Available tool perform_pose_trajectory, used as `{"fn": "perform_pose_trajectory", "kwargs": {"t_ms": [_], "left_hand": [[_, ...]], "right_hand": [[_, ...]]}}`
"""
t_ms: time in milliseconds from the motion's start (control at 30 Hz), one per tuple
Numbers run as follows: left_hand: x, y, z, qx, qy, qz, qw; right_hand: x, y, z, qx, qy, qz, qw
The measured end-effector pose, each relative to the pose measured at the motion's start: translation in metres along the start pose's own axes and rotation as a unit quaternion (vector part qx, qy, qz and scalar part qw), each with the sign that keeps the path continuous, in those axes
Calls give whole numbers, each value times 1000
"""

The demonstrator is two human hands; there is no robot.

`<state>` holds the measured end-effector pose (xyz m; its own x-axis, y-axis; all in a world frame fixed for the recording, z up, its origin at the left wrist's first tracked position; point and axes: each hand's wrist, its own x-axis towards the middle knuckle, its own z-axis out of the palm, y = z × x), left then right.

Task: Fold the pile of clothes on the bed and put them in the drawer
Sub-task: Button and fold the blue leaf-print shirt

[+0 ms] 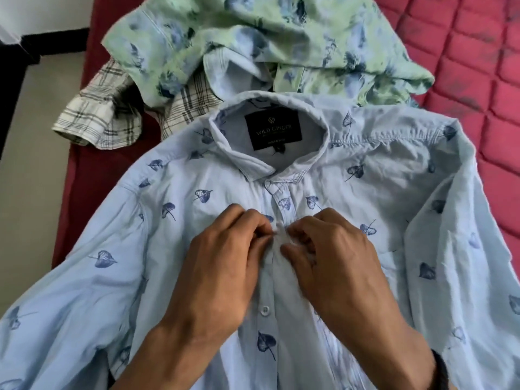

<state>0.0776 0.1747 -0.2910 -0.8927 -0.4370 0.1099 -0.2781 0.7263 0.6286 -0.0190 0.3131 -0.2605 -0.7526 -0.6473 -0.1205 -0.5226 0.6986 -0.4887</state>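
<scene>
**Me:** Clothes are on the red bed (pixel 478 80). My light blue shirt with dark leaves (pixel 351 192) lies flat and face up in the middle of the frame, collar toward the top.

**You:** What are your hands doing?

**Me:** My left hand (pixel 222 263) and my right hand (pixel 332 257) meet at the middle front strip of the shirt, just below the collar. Both have curled fingers and pinch the cloth there. The fingertips nearly touch each other. One white button (pixel 264 309) shows lower down on the strip, between my wrists.

**You:** Where is the rest of the pile?

**Me:** At the top of the frame. A green shirt with blue flowers (pixel 197 32) lies bunched up there. A checked shirt (pixel 98 116) pokes out under it at the upper left, touching the blue shirt's collar side.

**You:** Any drawer or box?

**Me:** I cannot see one in this view.
</scene>
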Motion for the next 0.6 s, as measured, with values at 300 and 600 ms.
{"fn": "perform_pose_trajectory", "kwargs": {"t_ms": [300,600], "left_hand": [[-7,0,-2,-38,60,-25,997],[-4,-5,3,-94,55,-47,993]], "right_hand": [[-7,10,-9,-38,-69,-10,997],[-7,-2,12,-63,79,7,995]]}}
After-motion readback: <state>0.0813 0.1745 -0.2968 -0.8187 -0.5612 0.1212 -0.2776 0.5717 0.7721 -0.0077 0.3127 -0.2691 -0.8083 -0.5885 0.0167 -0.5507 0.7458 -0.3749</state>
